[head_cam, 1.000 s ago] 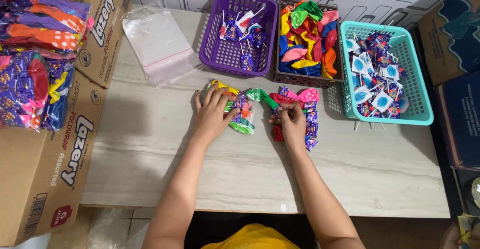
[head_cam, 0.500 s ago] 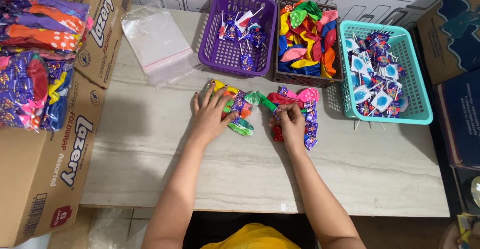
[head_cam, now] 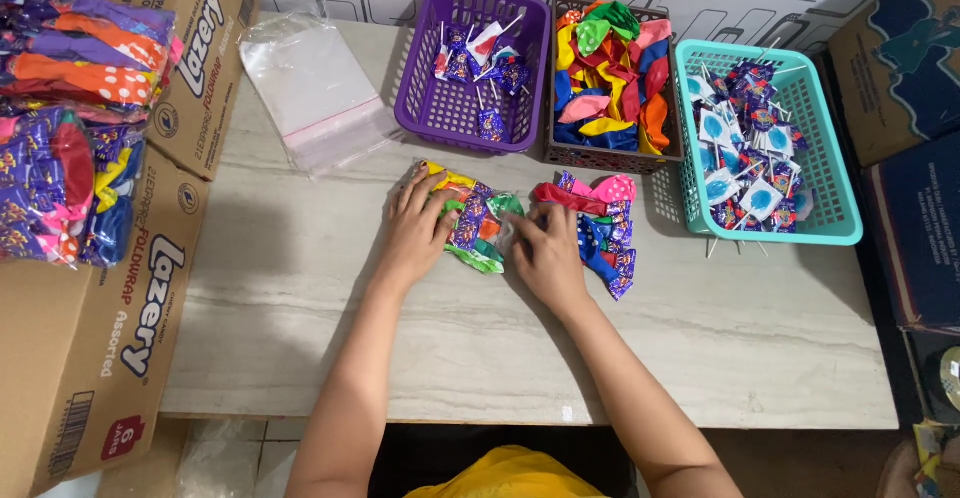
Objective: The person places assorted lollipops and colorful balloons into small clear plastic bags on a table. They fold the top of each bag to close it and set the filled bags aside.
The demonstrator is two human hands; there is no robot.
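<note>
**Filled packet under both hands at mid-tabletop**

The left hand [head_cam: 415,226] lies flat, fingers spread, on a clear packet of balloons and sweets [head_cam: 478,226]; the right hand [head_cam: 545,248] presses its right end, fingers curled on the plastic; neither lifts it. The packet rests on the tabletop [head_cam: 300,308], just in front of the purple basket [head_cam: 420,108]; a loose heap of balloons and wrapped sweets [head_cam: 605,228] lies beside the right hand. Judgement: flattening or sealing step; the next move calls for firm, even pressure along the open edge.
</note>
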